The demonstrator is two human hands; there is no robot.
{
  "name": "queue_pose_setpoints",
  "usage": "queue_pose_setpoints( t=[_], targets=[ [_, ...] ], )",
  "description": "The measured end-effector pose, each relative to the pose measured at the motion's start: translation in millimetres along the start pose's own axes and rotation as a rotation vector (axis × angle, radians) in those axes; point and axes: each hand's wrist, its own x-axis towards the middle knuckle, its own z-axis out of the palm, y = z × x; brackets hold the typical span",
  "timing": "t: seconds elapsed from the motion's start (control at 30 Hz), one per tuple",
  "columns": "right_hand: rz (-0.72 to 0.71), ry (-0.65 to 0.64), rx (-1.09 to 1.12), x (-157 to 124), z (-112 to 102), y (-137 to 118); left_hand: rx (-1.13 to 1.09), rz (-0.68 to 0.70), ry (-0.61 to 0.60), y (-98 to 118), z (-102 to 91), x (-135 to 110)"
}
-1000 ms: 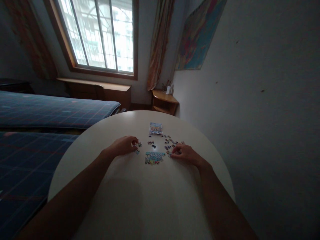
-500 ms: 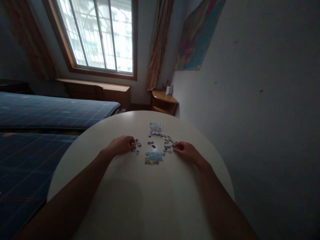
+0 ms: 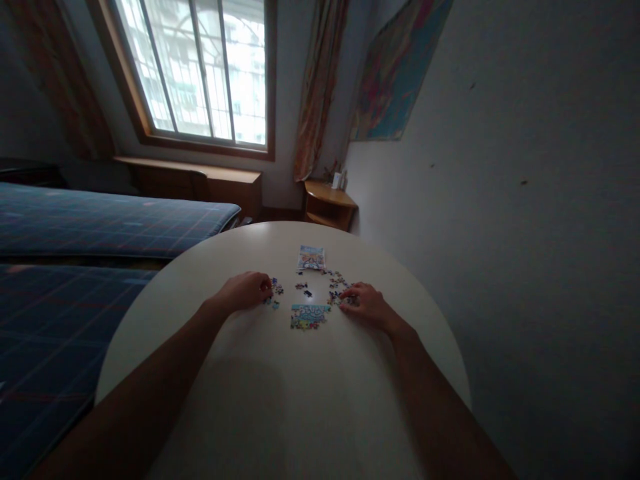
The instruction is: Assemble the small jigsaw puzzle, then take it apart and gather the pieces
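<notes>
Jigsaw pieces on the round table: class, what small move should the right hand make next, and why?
Probably lift one piece from the loose pieces and slide it to the assembled strip. The right hand has its fingertips on that scatter, the strip lies just beside it, and the left hand touches a separate small cluster.

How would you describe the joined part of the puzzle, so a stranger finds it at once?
Start at the round white table. Midway between the left hand and right hand lies the joined strip, nearer the person than the picture card. Unlike the loose pieces scattered around, it is one flat block with a light blue top.
</notes>
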Motion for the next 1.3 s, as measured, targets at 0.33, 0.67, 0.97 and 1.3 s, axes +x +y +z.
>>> queue_pose_setpoints(
  t=[0.33,0.67,0.97,1.3],
  targets=[
    [-0.033,-0.055,0.014,1,-1,0,-0.023,0.023,0.031,7,4.1,0],
    [-0.041,-0.053,0.016,-2,-1,0,-0.056,0.133,0.123,25,5.7,-2],
    [-0.078,-0.086,0.013,-1,-1,0,-0.075,0.159,0.119,31,6.1,-4],
    [-0.076,-0.103,0.083,-7,-4,-16,-0.126,0.233,0.112,45,13.7,-5]
  ],
)
